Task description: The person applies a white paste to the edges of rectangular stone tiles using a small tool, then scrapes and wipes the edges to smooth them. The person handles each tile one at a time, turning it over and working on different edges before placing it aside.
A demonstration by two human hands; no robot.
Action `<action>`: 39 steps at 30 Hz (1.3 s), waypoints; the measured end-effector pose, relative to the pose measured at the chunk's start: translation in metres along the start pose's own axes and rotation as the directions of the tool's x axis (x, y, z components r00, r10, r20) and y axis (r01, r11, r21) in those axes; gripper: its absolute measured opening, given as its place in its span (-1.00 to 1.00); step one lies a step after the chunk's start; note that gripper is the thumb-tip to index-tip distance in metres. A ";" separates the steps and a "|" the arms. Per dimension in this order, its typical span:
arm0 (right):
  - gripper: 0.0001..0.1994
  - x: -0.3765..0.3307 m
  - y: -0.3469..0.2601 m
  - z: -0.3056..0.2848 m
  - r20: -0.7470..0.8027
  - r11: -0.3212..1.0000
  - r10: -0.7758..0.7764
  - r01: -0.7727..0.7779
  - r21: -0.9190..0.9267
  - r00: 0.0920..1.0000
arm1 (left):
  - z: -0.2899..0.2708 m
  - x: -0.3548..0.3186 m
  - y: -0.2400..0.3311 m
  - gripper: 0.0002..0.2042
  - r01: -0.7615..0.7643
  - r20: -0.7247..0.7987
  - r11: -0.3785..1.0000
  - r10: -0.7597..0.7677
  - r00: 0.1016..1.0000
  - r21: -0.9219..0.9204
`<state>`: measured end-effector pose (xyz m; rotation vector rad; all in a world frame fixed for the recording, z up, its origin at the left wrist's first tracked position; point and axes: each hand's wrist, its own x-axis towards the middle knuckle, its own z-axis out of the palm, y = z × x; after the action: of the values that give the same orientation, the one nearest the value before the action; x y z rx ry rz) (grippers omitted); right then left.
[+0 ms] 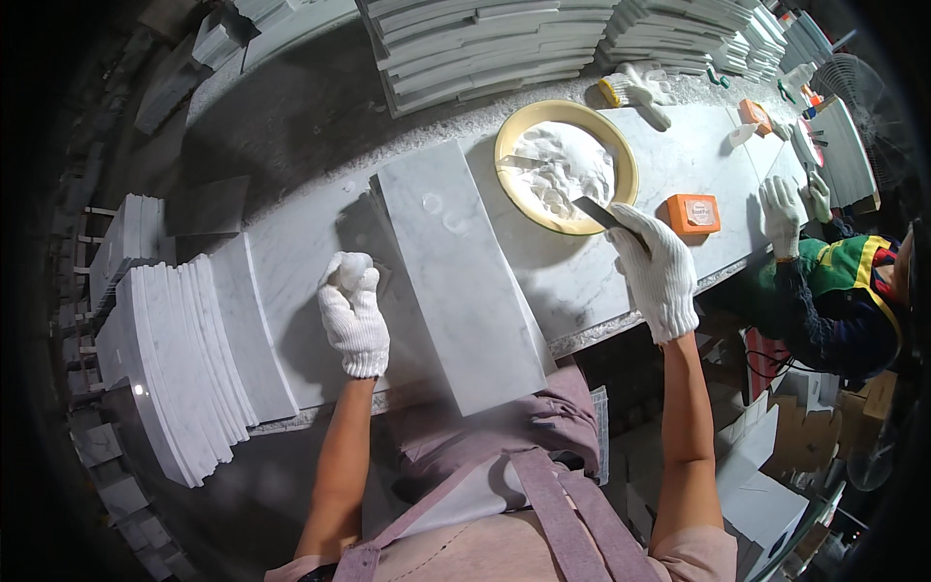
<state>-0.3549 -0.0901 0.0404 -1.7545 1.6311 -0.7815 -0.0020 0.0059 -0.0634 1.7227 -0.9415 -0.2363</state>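
A grey-veined marble tile point(465, 276) lies lengthwise before me, its near end over the table edge, on top of another tile set at a slight angle. To its left is my left hand point(353, 315) in a white knit glove, fingers curled. Something pale and rounded shows at its fingertips; I cannot tell whether it is a held lump or the glove. My gloved right hand point(656, 272) grips a flat-bladed putty knife point(598, 212), the tip by the near rim of a yellow bowl point(626, 175). White powder or paste point(572, 179) fills the bowl, with another blade lying in it.
Tiles stand in a row point(184, 349) at the left, and tall stacks point(485, 48) line the back. An orange box point(693, 214) sits right of the bowl; spare gloves point(640, 89) lie behind it. At the far right a co-worker's gloved hands point(781, 213) rest over the table.
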 end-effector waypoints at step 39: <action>-0.69 0.046 -0.004 0.047 0.031 0.997 0.011 -0.008 -0.081 0.999 | 0.003 0.002 0.013 -0.58 0.054 0.064 0.992 -0.046 0.997 -0.116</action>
<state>-0.3129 -0.1334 0.0139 -1.8046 1.6704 -0.6890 -0.0082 0.0014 -0.0522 1.6396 -0.9119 -0.3726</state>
